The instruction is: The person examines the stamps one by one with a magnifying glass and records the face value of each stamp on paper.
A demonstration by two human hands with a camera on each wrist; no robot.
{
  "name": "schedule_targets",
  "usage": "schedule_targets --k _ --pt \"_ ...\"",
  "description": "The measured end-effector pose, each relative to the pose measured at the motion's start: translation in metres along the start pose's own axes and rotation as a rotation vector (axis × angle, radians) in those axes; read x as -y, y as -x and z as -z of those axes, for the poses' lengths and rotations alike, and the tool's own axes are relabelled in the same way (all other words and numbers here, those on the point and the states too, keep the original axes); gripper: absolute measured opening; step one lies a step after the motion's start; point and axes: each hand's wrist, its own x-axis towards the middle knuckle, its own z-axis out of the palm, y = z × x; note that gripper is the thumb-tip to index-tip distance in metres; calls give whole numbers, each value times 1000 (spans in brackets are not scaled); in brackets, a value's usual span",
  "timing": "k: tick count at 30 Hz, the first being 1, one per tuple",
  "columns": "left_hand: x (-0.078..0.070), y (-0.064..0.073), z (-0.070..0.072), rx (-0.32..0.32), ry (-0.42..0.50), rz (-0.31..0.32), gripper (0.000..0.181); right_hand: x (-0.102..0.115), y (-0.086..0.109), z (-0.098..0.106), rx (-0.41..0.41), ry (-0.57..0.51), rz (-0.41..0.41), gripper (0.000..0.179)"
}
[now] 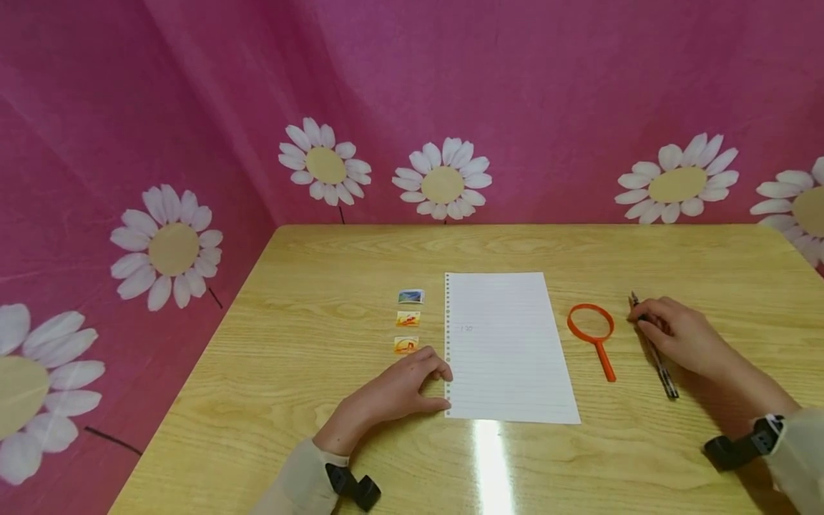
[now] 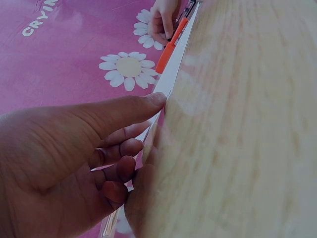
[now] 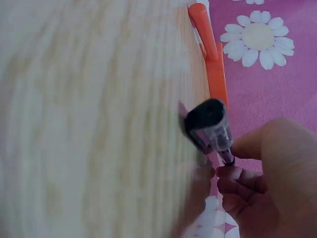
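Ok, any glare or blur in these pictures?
Head view: a bright glare streak on the wooden table, just off the near edge of the lined sheet; left wrist view: dim, table grain blurred; right wrist view: table grain soft, a dark shadow or reflection beside the right hand.

There were three stamps [image 1: 408,319], one sheet [image 1: 508,357], one magnifier [image 1: 604,359], one pen [image 1: 664,373], two hands [image 1: 400,388] [image 1: 687,337], two wrist cameras [image 1: 352,488] [image 1: 740,445] and one table [image 1: 335,286].
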Motion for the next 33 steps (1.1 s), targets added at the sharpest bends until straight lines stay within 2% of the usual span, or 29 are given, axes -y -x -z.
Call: schedule_targets --k 14,22,27,33 --pt "-1 -2 3 5 15 12 29 -2 -1 -1 -21 26 53 21" --pt "0 -1 2 -2 10 -5 28 6 -1 -3 -178 1 104 4" --pt "-1 0 2 -1 13 -5 28 16 0 -5 -162 -7 56 8" --pt "-1 0 1 -1 7 -8 28 23 2 -8 -152 -5 45 12"
